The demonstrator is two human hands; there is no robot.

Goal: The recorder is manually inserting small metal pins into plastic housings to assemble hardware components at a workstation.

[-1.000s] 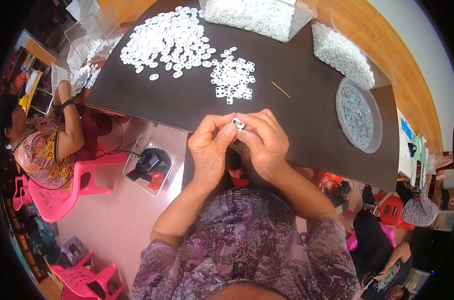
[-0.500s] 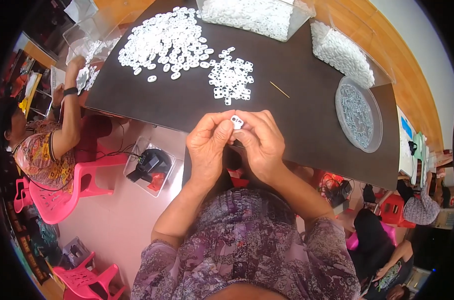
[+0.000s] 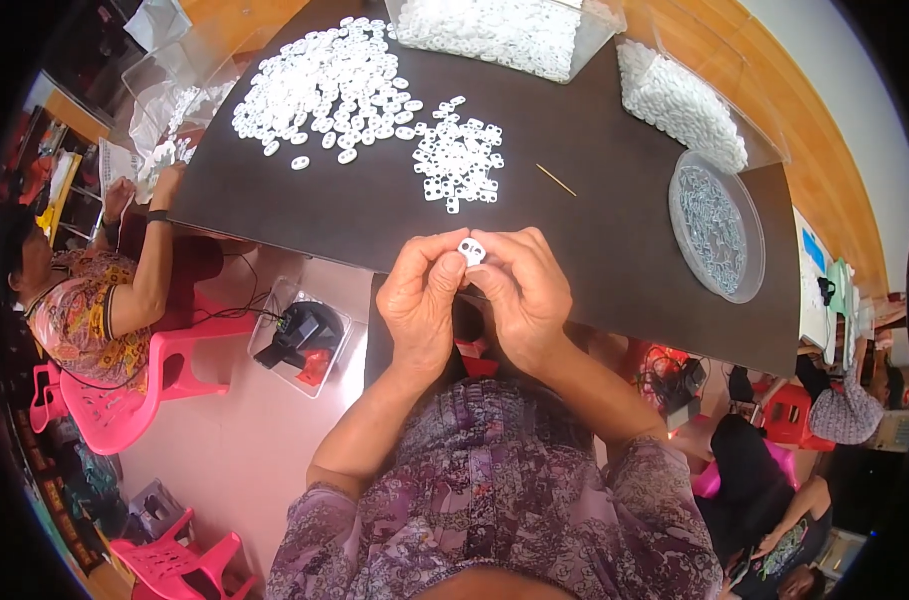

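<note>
Just off the near edge of the table, a small white plastic piece with two dark round holes (image 3: 472, 254) is pinched between the fingertips of both hands. My left hand (image 3: 417, 302) grips it from the left with thumb and forefinger, and my right hand (image 3: 523, 297) meets it from the right. Beyond them lies a small heap of white squarish two-hole pieces (image 3: 458, 160). Farther left spreads a larger pile of white oval two-hole pieces (image 3: 324, 85). A thin yellowish stick (image 3: 556, 180) rests on the dark tabletop (image 3: 594, 255), right of the small heap.
A round clear tub (image 3: 759, 270) of small metal parts stands at the right. Two clear bins (image 3: 614, 30) filled with white parts line the far side. A co-worker (image 3: 94, 300) sits at left by a pink chair (image 3: 124, 410). Below, a floor tray (image 3: 336, 350) holds dark items.
The two-hole piece has turned slightly between my fingertips, and both hands keep their hold. At the left, the co-worker's nearer hand has come down toward the table corner.
</note>
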